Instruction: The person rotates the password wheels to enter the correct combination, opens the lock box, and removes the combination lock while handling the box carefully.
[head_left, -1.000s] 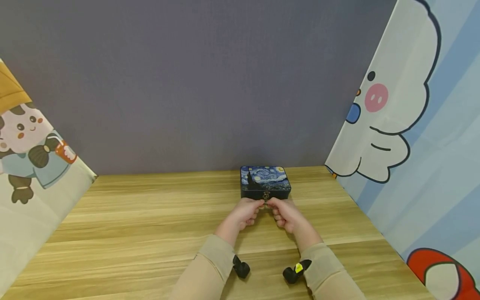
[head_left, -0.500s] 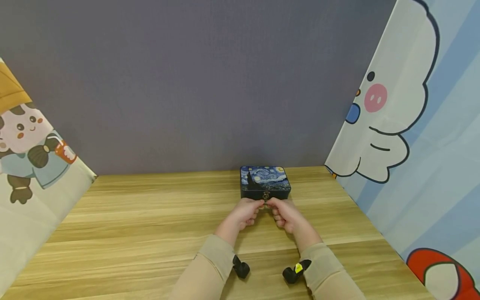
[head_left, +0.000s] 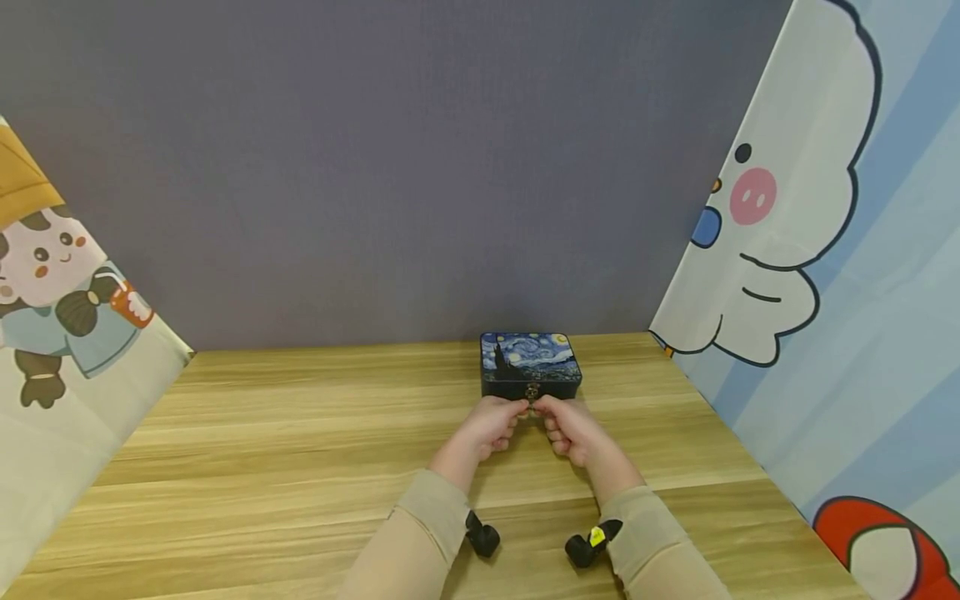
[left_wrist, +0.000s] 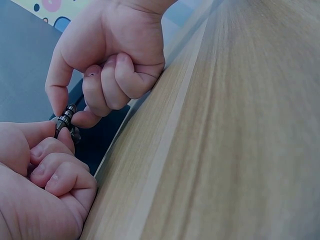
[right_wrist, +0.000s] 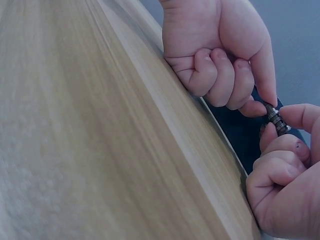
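A flat dark box (head_left: 530, 362) with a swirling blue night-sky picture on its lid stands shut at the back of the table. On its front is a brass-coloured latch (head_left: 532, 390). Just before the latch, a small dark metal combination lock (left_wrist: 66, 116) with ringed dials sits between both hands. My left hand (head_left: 491, 425) pinches one end of it between thumb and index finger, the other fingers curled in. My right hand (head_left: 573, 429) pinches the other end the same way. The dial rings of the lock also show in the right wrist view; their numbers are too small to read.
The wooden table (head_left: 300, 433) stretches left and in front of the arms. A grey wall panel (head_left: 360, 167) rises close behind the box. Printed cartoon sheets border both sides. A black wrist camera (head_left: 482, 537) hangs inside the left sleeve, another (head_left: 588, 546) inside the right.
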